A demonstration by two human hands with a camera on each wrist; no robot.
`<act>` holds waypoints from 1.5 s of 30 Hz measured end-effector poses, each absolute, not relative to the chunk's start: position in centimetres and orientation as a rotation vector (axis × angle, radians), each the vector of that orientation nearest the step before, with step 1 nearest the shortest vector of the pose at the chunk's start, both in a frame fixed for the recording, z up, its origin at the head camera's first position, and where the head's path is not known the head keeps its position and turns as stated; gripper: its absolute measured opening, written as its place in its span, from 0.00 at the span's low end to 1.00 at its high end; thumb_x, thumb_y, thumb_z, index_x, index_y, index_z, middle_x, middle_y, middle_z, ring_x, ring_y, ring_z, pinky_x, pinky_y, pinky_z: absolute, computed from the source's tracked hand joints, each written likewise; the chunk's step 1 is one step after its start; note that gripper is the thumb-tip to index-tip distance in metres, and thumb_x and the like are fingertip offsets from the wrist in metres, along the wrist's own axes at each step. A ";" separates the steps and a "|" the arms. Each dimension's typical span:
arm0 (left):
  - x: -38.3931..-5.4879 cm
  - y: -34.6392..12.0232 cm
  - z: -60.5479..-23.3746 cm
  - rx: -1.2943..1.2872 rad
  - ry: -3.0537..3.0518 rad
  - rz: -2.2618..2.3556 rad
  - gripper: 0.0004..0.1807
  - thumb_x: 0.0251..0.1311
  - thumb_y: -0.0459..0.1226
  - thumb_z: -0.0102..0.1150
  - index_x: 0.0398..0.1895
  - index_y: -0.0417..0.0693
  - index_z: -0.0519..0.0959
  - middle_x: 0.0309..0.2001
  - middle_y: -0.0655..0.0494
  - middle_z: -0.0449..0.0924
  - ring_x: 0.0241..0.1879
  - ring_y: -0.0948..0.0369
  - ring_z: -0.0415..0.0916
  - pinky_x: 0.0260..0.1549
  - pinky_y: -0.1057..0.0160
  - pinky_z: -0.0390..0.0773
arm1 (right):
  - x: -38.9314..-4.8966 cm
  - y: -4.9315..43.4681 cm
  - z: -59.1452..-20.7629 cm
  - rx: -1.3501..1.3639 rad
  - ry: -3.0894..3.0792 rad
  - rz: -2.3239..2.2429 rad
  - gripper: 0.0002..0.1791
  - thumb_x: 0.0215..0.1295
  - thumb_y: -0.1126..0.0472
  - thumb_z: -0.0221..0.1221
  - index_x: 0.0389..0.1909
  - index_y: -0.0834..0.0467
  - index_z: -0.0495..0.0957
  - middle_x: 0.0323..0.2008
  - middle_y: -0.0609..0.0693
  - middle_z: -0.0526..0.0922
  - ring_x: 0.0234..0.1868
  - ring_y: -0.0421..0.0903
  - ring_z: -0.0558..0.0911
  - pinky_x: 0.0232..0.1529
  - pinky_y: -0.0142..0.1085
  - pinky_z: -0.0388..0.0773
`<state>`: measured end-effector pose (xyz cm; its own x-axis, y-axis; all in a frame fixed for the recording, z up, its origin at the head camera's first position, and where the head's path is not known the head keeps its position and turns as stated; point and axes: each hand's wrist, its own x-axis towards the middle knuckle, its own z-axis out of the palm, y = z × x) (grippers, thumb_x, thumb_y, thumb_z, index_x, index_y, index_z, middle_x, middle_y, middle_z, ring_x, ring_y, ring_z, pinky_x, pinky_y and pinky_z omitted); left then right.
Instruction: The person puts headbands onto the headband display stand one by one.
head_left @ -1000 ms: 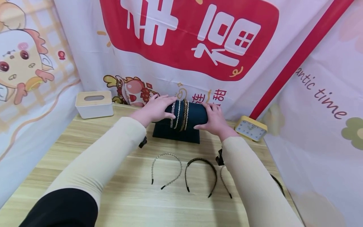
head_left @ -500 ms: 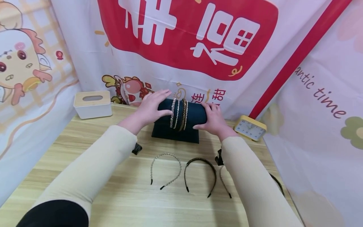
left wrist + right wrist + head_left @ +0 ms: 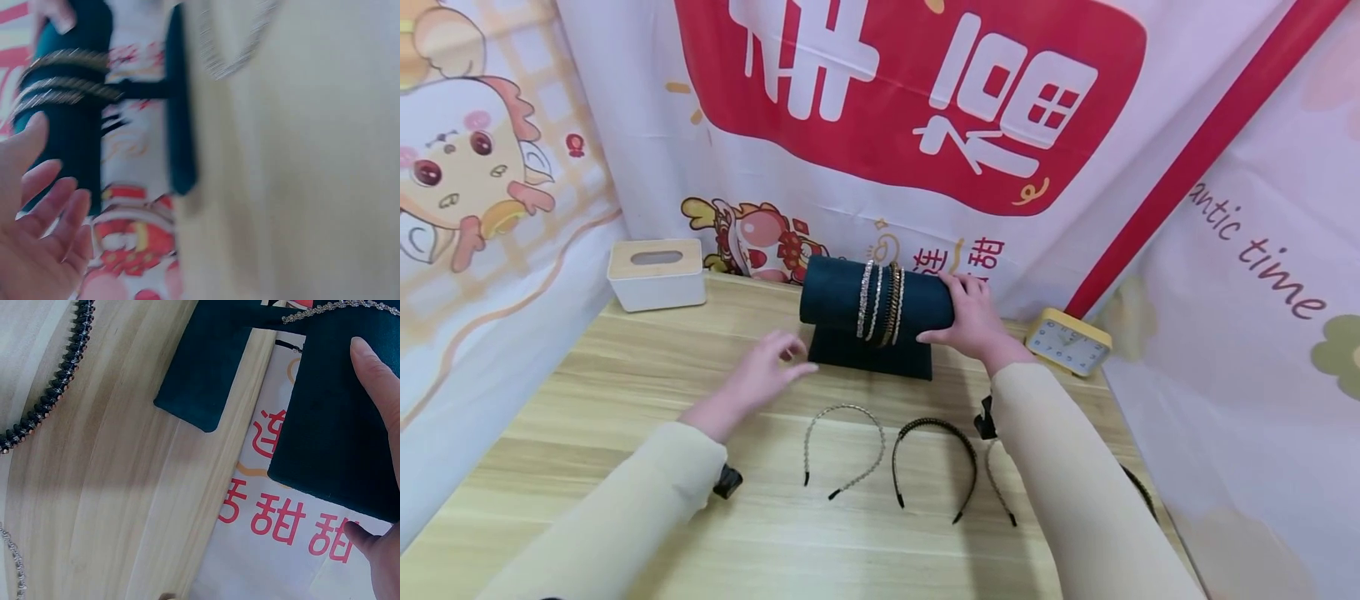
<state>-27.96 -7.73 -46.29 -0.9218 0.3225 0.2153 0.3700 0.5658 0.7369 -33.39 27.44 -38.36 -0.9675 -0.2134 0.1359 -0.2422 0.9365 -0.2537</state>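
A dark teal velvet roll display stand (image 3: 829,292) stands at the back of the table, with several beaded headbands (image 3: 891,304) looped side by side round the middle of its roll. My right hand (image 3: 973,321) grips the roll's right end, fingers over the top and thumb (image 3: 378,378) along the front. Apart from the stand, my left hand (image 3: 760,373) hovers low before its left end, fingers loosely bent and nothing in them. In the left wrist view this left hand (image 3: 37,231) shows its palm beside the roll.
In front of the stand lie a silvery headband (image 3: 882,446) and a dark beaded headband (image 3: 936,422). My right sleeve partly covers another pale headband (image 3: 992,477); a black one (image 3: 1138,492) lies far right. A tissue box (image 3: 657,287) and yellow clock (image 3: 1067,342) stand by the back curtain.
My left hand has come off the roll's left end and moved down and left, toward me. The right hand stays at the right end; stand and headbands keep their places.
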 end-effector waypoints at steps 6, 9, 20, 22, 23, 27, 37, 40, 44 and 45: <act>-27.1 -4.6 -49.7 -0.715 -3.041 -1.107 0.14 0.57 0.39 0.71 0.44 0.45 0.81 0.42 0.52 0.76 0.44 0.54 0.75 0.44 0.54 0.77 | -33.3 27.6 -38.4 0.352 -2.989 0.400 0.62 0.43 0.32 0.73 0.77 0.45 0.51 0.71 0.57 0.55 0.70 0.61 0.52 0.64 0.57 0.64; -26.9 -2.8 -50.4 -0.735 -3.090 -1.038 0.12 0.54 0.37 0.72 0.40 0.44 0.81 0.39 0.53 0.76 0.39 0.57 0.74 0.43 0.55 0.77 | -33.3 27.6 -38.4 0.347 -2.993 0.388 0.63 0.43 0.32 0.73 0.77 0.45 0.51 0.71 0.57 0.54 0.70 0.60 0.52 0.64 0.57 0.63; -28.1 0.1 -52.2 -0.685 -3.074 -0.997 0.11 0.55 0.32 0.65 0.22 0.51 0.73 0.26 0.59 0.73 0.28 0.59 0.70 0.32 0.59 0.72 | -33.1 27.1 -38.0 0.330 -3.002 0.424 0.62 0.44 0.36 0.75 0.77 0.45 0.51 0.71 0.56 0.54 0.70 0.60 0.51 0.62 0.58 0.65; -28.1 0.2 -52.2 -0.672 -3.077 -1.036 0.11 0.56 0.31 0.63 0.21 0.50 0.72 0.24 0.58 0.72 0.26 0.59 0.69 0.29 0.60 0.71 | -33.1 27.0 -38.1 0.329 -3.003 0.425 0.62 0.44 0.36 0.74 0.77 0.45 0.51 0.71 0.56 0.54 0.70 0.59 0.51 0.62 0.58 0.65; -28.1 0.2 -52.1 -0.666 -3.074 -1.062 0.11 0.57 0.31 0.62 0.22 0.49 0.72 0.24 0.58 0.72 0.25 0.59 0.69 0.28 0.60 0.71 | -33.1 27.0 -38.1 0.329 -3.002 0.426 0.62 0.44 0.35 0.74 0.77 0.45 0.51 0.71 0.56 0.54 0.70 0.59 0.51 0.63 0.58 0.65; -28.0 0.0 -51.5 -0.611 -3.048 -1.385 0.08 0.58 0.27 0.59 0.25 0.44 0.72 0.23 0.54 0.75 0.23 0.59 0.72 0.25 0.63 0.73 | -33.2 27.2 -38.2 0.329 -3.001 0.413 0.63 0.43 0.34 0.74 0.77 0.44 0.50 0.72 0.56 0.54 0.70 0.60 0.51 0.63 0.57 0.64; -26.5 -2.6 -47.6 -0.357 -2.767 -2.513 0.21 0.60 0.25 0.46 0.57 0.25 0.70 0.27 0.43 0.79 0.20 0.61 0.77 0.23 0.64 0.80 | -33.2 27.3 -38.1 0.332 -3.005 0.425 0.62 0.43 0.33 0.73 0.77 0.44 0.51 0.72 0.56 0.54 0.70 0.60 0.51 0.63 0.58 0.64; -25.8 -3.9 -46.1 -0.388 -2.665 -2.701 0.22 0.62 0.26 0.45 0.58 0.24 0.69 0.28 0.46 0.79 0.22 0.61 0.78 0.26 0.63 0.81 | -33.2 27.3 -38.1 0.324 -3.006 0.418 0.62 0.43 0.32 0.73 0.77 0.44 0.51 0.72 0.56 0.54 0.70 0.59 0.51 0.63 0.58 0.64; -25.2 -5.4 -44.4 -0.472 -2.526 -2.857 0.23 0.59 0.25 0.44 0.58 0.24 0.71 0.29 0.48 0.79 0.23 0.61 0.76 0.27 0.64 0.81 | -33.2 27.3 -38.1 0.322 -3.006 0.414 0.62 0.43 0.33 0.73 0.77 0.44 0.51 0.72 0.56 0.54 0.70 0.60 0.51 0.64 0.57 0.64; -25.1 -5.7 -44.0 -0.481 -2.492 -2.886 0.23 0.59 0.26 0.44 0.58 0.24 0.71 0.28 0.49 0.78 0.23 0.61 0.75 0.26 0.65 0.79 | -33.2 27.3 -38.1 0.322 -3.006 0.415 0.62 0.43 0.33 0.73 0.77 0.44 0.51 0.72 0.56 0.54 0.70 0.59 0.51 0.64 0.57 0.64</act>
<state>-25.14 -5.72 -44.03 -0.7362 0.6278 -0.2528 -0.3418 -0.0225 0.9395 -33.24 27.26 -38.11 -0.9738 -0.1951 0.1171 -0.2195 0.9410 -0.2577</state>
